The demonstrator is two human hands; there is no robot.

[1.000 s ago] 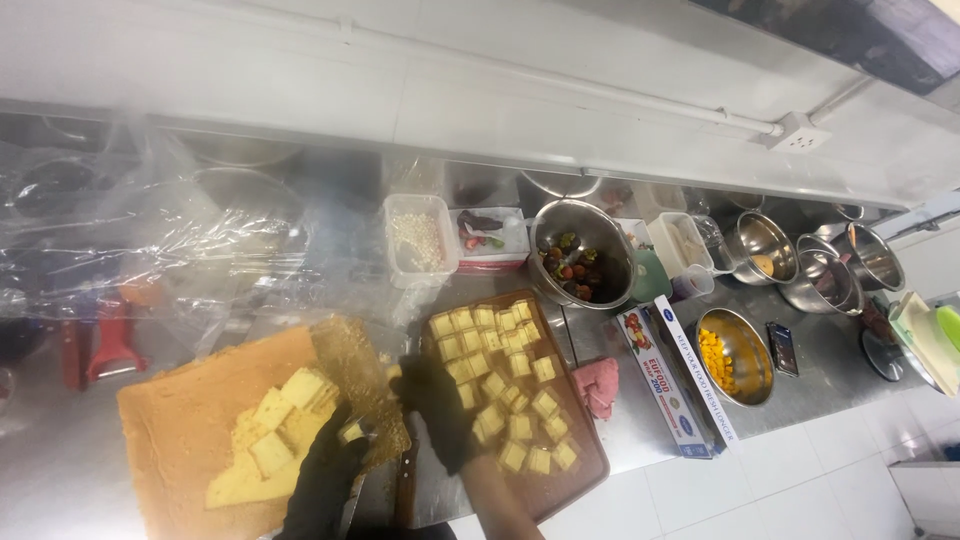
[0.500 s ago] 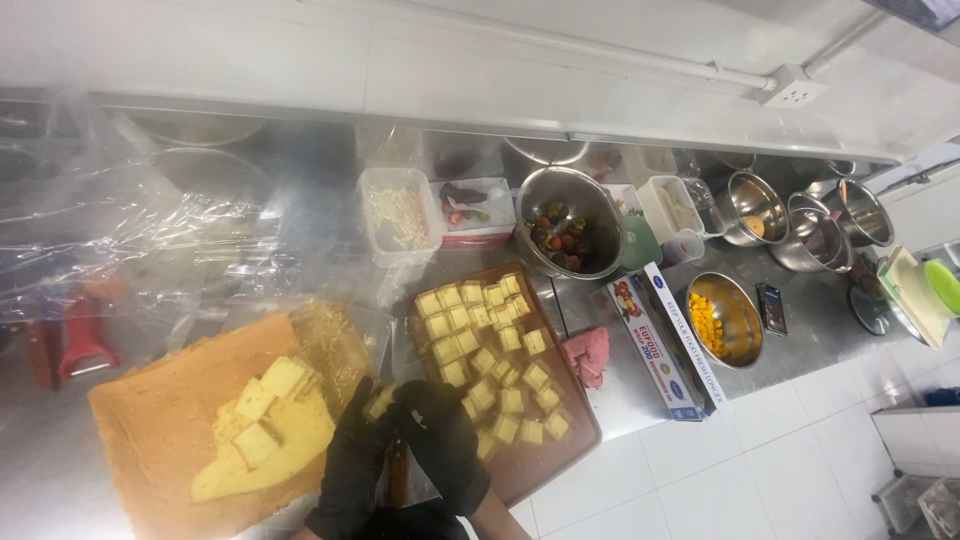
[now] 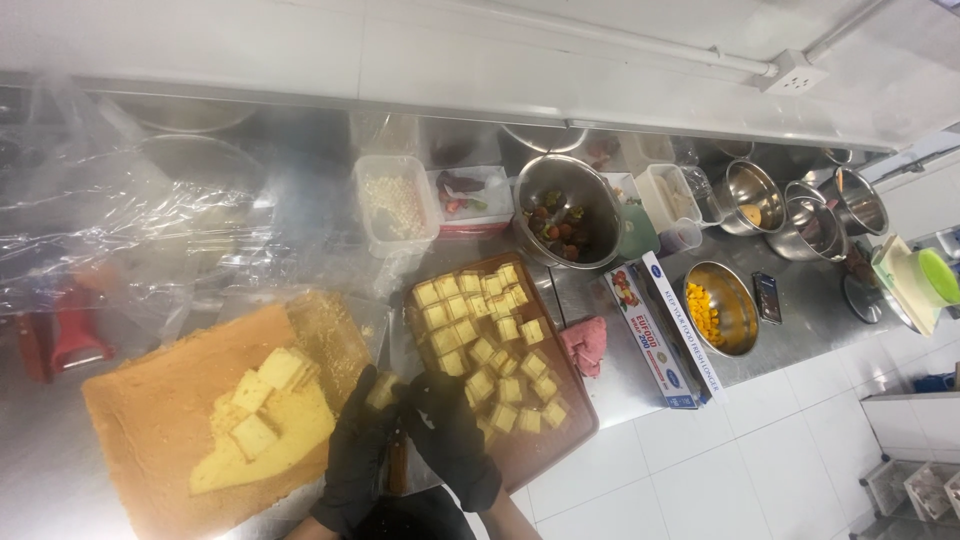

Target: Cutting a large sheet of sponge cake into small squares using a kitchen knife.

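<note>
Black gloves cover both hands, which meet at the near edge of the stainless steel surface. The left hand and right hand are curled close together, fingertips pinching one small pale yellow sponge cake cube between them, just at the gap between two boards. On the reddish-brown rectangular tray to the right lie roughly two dozen square cake cubes, soft and porous, set in loose rows. To the left, a large tan sponge cake sheet carries about four cut yellow pieces on a flat yellow slab. Behind stand five shiny round metal bowls: one with dark fruit, one with orange chunks. Crinkled clear plastic wrap covers the far left.
</note>
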